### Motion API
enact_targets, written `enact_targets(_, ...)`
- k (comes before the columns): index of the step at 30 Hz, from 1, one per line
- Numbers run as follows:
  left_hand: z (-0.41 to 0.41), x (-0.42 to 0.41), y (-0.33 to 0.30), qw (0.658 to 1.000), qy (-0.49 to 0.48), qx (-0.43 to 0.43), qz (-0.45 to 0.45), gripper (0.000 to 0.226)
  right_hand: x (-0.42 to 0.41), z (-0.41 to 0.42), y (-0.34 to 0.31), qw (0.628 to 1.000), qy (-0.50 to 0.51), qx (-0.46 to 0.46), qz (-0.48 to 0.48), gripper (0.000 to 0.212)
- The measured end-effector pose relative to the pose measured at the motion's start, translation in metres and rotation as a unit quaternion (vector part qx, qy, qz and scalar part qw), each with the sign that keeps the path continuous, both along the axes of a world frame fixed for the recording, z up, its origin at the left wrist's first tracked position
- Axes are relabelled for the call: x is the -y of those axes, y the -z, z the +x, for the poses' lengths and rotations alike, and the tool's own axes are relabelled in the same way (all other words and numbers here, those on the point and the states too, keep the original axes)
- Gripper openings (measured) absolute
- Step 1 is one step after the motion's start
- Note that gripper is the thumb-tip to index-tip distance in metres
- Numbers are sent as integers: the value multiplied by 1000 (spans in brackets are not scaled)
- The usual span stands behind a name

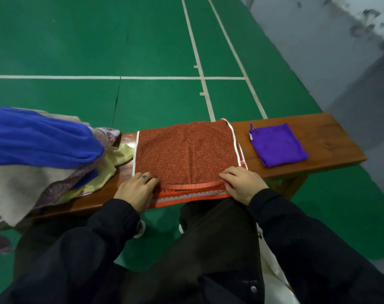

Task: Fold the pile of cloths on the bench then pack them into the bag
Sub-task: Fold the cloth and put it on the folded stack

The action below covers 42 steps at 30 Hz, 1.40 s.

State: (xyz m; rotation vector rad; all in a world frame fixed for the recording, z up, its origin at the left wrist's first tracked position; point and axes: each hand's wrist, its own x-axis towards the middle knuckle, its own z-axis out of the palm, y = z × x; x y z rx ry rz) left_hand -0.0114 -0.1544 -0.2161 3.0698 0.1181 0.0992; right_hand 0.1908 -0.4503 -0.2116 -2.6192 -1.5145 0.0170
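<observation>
Both hands flat on orange towel [186, 154] | left hand [136, 189] | right hand [241, 183]

green rubber sports-court floor [77, 40] | white painted court lines [55, 77] cross it, two running away past the far edge | grey mottled concrete strip [318, 51] borders the green at right | white-toed shoe [140, 229] on floor

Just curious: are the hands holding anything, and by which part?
Both hands, left and right, rest on the orange towel at its near folded edge; whether the fingers grip it cannot be told.
</observation>
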Motion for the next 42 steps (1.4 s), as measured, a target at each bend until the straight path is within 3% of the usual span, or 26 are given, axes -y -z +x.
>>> enact_targets(8, 2, 6, 1, 999, -27, 9, 19, 41, -1, 1, -3, 998, 26, 55, -20, 23)
enact_targets(12, 2, 10, -13, 991, -38, 121, -29, 21, 6, 3, -22, 991, 77, 93, 52, 17)
enact_targets(14, 1, 13, -22, 980, -28, 188, -53, 30, 13, 2, -33, 985, 94, 119, 86, 15)
enact_targets(17, -1, 17, -28, 974, 6, 220, -49, 29, 22, 0, -39, 980, 85, 143, 106, 12)
enact_targets(22, -10, 24, -20, 985, 25, 169, -38, 26, 34, -5, -27, 985, 72, 141, 65, 5)
enact_targets(28, -20, 30, -2, 999, 26, -38, -13, 31, 32, -19, -21, 995, 77, 54, -43, 34)
enact_targets(30, -24, 30, 1, 999, 11, -37, -19, 35, 25, -18, -25, 991, 130, 7, -16, 36)
enact_targets(33, -18, 22, -2, 993, -82, 40, -75, 33, 9, -3, -31, 966, 243, -71, 52, 28)
enact_targets(35, -3, 13, -1, 973, -188, 68, -114, 34, -2, 12, -26, 944, 301, -124, 51, 35)
enact_targets(38, 25, 1, -4, 915, -343, 31, -209, 49, -19, 30, -16, 901, 382, -195, 60, 55)
enact_targets(42, 57, -9, 0, 866, -426, -3, -262, 49, -46, 48, -21, 823, 468, -290, 140, 55)
